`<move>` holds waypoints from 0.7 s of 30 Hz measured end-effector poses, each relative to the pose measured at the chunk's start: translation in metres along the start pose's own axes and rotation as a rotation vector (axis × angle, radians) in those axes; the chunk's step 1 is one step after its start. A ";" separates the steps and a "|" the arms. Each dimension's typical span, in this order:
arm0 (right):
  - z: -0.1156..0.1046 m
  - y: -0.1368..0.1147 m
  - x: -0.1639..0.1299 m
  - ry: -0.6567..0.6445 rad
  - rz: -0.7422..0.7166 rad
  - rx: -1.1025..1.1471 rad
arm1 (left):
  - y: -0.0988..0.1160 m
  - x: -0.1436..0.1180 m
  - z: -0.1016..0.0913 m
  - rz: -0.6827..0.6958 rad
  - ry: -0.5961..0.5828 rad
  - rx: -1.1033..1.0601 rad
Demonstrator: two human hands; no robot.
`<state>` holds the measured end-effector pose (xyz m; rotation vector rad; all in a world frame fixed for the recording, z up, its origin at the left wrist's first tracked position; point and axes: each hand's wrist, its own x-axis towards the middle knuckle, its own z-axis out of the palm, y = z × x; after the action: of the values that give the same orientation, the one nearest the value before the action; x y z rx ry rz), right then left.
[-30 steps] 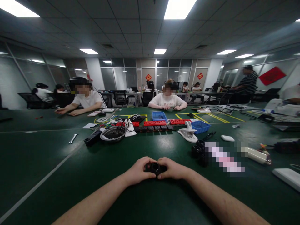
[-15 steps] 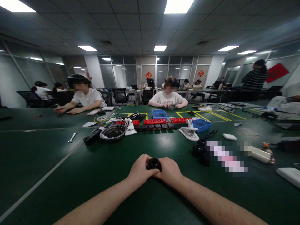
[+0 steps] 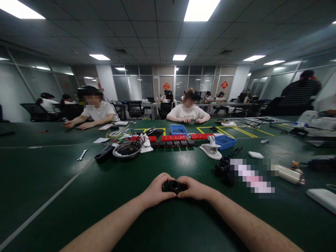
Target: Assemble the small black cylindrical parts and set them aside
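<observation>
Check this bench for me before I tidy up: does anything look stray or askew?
A wrench lies alone, askew, far left on the green table, away from the parts cluster. Both hands grip a small black ring part; nothing looks spilled.

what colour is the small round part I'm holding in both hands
Black part, clearest in the head view.

Open-plan office workroom: glass partitions, ceiling panel lights, shared green worktable.
</observation>
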<state>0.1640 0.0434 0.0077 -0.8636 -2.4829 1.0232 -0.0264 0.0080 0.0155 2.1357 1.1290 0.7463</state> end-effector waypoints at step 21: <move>0.023 -0.014 0.000 0.284 0.159 -0.404 | -0.006 0.004 0.007 -0.089 0.098 0.043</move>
<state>0.1468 0.0234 0.0020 -1.2450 -2.4346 0.4013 -0.0225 0.0126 0.0069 2.0884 1.2932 0.8004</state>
